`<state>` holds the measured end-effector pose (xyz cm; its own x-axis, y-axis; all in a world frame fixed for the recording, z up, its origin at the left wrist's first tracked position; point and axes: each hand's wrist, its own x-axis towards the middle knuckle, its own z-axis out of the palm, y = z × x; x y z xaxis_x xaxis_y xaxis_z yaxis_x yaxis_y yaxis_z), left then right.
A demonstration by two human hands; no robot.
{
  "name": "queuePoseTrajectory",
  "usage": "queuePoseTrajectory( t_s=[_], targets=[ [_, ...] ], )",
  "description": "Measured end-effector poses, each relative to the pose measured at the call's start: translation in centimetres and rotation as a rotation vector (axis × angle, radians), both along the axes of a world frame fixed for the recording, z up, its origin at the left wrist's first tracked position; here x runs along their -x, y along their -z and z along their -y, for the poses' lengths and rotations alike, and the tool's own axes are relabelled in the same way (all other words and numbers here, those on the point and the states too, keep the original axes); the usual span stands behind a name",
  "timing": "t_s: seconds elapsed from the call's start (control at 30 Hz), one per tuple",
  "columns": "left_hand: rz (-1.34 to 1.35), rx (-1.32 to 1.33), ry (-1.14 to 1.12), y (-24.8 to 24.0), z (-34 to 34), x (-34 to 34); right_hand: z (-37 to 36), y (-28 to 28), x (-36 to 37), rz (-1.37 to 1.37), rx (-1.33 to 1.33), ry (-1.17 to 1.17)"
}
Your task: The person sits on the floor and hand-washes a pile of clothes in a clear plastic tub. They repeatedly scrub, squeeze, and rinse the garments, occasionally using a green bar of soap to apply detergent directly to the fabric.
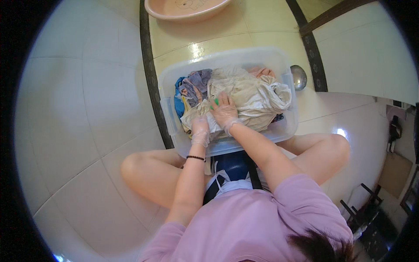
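Observation:
A cream-white wet garment (253,94) lies bunched across the top of a clear plastic tub (229,56). My right hand (224,112), in a thin clear glove, presses on the cloth with its fingers bent over a small green object (214,103). Only edges of that object show beside the thumb, so its kind is hidden. Closer to me and to the left, my gloved left hand (200,129) grips the garment's near edge, its fingertips partly buried in the folds. Beyond it lie a grey-purple patterned cloth (196,82) and a blue cloth (179,98).
A pink basin (187,13) stands on the floor beyond the tub. To the tub's right are a round metal bowl (299,77) and a white panel (366,52). My bent knees flank the tub. A dark stool-like frame (364,203) is at lower right.

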<state>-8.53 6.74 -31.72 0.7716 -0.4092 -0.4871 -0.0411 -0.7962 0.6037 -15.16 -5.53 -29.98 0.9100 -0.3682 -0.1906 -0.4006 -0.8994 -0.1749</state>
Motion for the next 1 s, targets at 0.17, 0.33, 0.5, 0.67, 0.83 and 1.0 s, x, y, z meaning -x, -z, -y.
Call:
queuePoseTrajectory(
  t_s=[0.17, 0.33, 0.5, 0.67, 0.83, 1.0],
  targets=[
    [-0.132, -0.004, -0.139, -2.1, 0.0, 0.5, 0.9, -0.2, 0.7, -0.086, 0.039, 0.050],
    [-0.125, 0.201, -0.279, -3.6, 0.1, 1.5, 1.7, -1.0, 0.4, -0.139, 0.186, 0.219],
    [-0.147, 0.434, -0.344, -11.8, 0.3, 2.1, 7.5, -3.3, 1.5, -0.236, 0.157, 0.433],
    [-0.286, 0.335, -0.325, -12.5, 0.9, 0.8, 11.2, -1.9, 3.7, -0.261, 0.232, 0.422],
    [-0.172, 0.288, -0.206, -6.4, -0.6, 0.4, 4.6, -5.7, -0.3, 0.100, -0.357, 0.577],
    [-0.632, 0.743, -0.557, -8.0, 0.0, 0.7, -4.4, -6.5, -0.7, 0.510, -0.722, 0.357]
  ],
)
